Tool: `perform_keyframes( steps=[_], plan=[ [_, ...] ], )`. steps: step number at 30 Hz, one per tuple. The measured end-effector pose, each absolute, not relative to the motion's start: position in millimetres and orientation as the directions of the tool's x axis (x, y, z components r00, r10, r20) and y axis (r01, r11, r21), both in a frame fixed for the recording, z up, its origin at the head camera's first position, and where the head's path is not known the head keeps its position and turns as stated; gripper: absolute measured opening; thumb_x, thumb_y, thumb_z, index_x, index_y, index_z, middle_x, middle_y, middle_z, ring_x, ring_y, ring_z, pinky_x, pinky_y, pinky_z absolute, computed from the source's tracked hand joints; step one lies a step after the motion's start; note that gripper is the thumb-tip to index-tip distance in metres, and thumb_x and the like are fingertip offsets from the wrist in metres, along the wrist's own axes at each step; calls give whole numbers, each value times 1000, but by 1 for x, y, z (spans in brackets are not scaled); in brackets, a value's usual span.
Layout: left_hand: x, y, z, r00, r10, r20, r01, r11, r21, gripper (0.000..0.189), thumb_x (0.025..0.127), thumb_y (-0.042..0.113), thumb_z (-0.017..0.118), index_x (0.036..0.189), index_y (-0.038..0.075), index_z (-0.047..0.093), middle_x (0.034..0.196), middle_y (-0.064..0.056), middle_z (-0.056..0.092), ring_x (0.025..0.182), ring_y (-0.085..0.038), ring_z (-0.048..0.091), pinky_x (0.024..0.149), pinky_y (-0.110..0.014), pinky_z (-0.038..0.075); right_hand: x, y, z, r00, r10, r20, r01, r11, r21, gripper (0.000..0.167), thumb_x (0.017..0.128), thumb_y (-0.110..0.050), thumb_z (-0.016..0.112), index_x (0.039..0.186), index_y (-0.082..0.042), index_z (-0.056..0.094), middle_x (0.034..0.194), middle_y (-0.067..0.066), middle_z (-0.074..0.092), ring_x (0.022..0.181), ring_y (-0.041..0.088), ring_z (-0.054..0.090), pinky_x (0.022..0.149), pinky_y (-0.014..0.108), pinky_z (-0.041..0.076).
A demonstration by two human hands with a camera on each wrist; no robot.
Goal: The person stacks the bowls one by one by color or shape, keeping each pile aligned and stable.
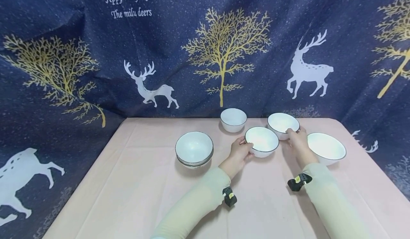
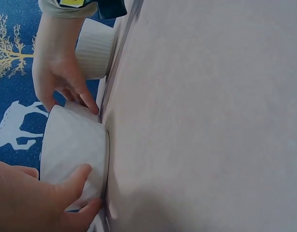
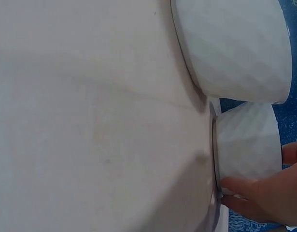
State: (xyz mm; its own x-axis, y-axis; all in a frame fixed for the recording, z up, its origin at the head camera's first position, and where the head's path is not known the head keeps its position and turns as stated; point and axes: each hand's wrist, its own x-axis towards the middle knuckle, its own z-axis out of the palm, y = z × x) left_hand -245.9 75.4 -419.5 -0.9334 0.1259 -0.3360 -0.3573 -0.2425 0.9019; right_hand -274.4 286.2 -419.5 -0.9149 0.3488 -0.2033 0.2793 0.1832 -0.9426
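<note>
My left hand (image 1: 237,154) holds a white bowl (image 1: 262,139) with a dark rim by its left side, the thumb over the rim. A second white bowl (image 1: 282,122) stands just behind and to the right; my right hand (image 1: 298,143) grips it at its right front edge. Both bowls are upright, their near sides close together in the head view. The left wrist view shows the left hand (image 2: 47,195) with thumb and fingers against the pale bowl wall (image 2: 73,142). In the right wrist view, the right hand (image 3: 266,195) pinches a faceted bowl (image 3: 247,145).
Nested dark-rimmed bowls (image 1: 194,148) stand left of the left hand. One single bowl (image 1: 233,120) is at the back edge, another (image 1: 326,147) right of the right hand. A dark blue curtain (image 1: 205,89) with deer and trees hangs behind the pink-covered table (image 1: 128,182).
</note>
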Motion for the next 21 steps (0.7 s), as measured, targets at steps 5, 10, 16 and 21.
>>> perform_keyframes(
  steps=[5,10,16,21],
  plan=[
    [-246,76,-421,-934,125,-334,-356,-245,902,57,90,0,57,143,0,37,135,-20,44,120,-37,53,88,-35,57,-272,285,-423,-919,332,-214,289,194,-937,75,99,-27,35,152,-3,-13,158,24,-6,145,37,13,116,43,27],
    [-246,78,-421,-932,121,-342,-362,-251,898,58,89,-2,58,143,-1,37,136,-21,43,120,-37,53,86,-34,58,-271,283,-424,-917,343,-203,282,200,-938,79,97,-30,40,152,-2,-10,158,25,-3,145,39,11,116,44,23],
    [-247,78,-420,-930,118,-347,-366,-249,897,58,89,-4,56,143,-4,36,133,-20,45,119,-37,53,85,-33,58,-270,282,-424,-914,358,-191,283,223,-933,84,95,-36,45,152,-2,-7,158,25,-2,145,39,7,117,49,17],
    [-246,77,-419,-936,127,-329,-351,-229,908,58,89,-3,55,143,-5,34,132,-20,46,119,-36,54,85,-30,58,-272,283,-428,-907,367,-205,310,255,-916,88,94,-41,46,152,-3,-9,158,26,-3,144,42,7,116,54,18]
  ],
)
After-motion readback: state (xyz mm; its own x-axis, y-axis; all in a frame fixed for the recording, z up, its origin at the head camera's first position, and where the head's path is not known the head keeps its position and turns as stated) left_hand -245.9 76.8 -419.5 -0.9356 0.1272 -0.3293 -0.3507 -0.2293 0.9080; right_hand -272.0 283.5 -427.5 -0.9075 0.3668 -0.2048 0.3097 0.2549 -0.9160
